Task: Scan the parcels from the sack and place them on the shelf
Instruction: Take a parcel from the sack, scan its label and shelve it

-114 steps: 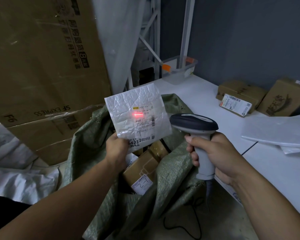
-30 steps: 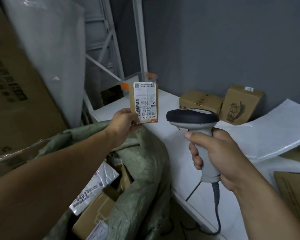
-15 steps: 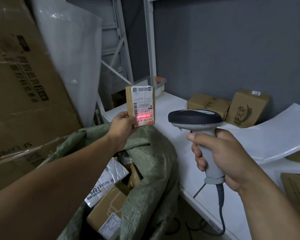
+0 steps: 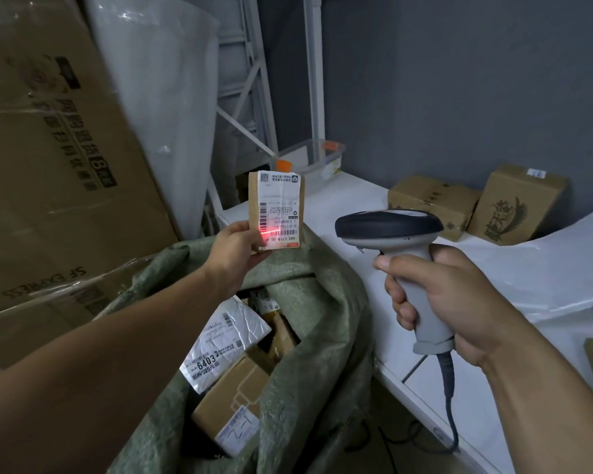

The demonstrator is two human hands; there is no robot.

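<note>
Left hand [image 4: 233, 249] pinches parcel [image 4: 276, 210] by its lower left corner, thumb on the front face, and holds it upright above the sack [image 4: 322, 319] mouth, label toward the camera. Right hand [image 4: 449, 295] is clenched round the scanner [image 4: 389, 227] grip, index finger at the trigger, head aimed at the parcel. The two are well apart.

Parcel: small, flat, brown cardboard. White label [image 4: 279, 208] covers most of the front and is slightly wrinkled. QR code top left, barcode running vertically down the left side, print reads upside down, thin red strip along the label's bottom edge. Red laser line [image 4: 271, 231] falls across the lower part of the label, brightest at the left.

Sack: green woven, open, slumped against the shelf [image 4: 350, 200] edge. Inside: silver-white mailer [image 4: 223, 340] marked 6403 lying on a brown box [image 4: 233, 401] with its own label.

Shelf: white, to the right. Two brown boxes [image 4: 432, 205] at the back wall, clear tub [image 4: 308, 159] with orange clips at the far end, white sheet [image 4: 545, 265] curling up near the right hand.

Scanner cable [image 4: 449, 398] hangs down past the shelf edge. Large carton [image 4: 59, 148] leans at the left.
</note>
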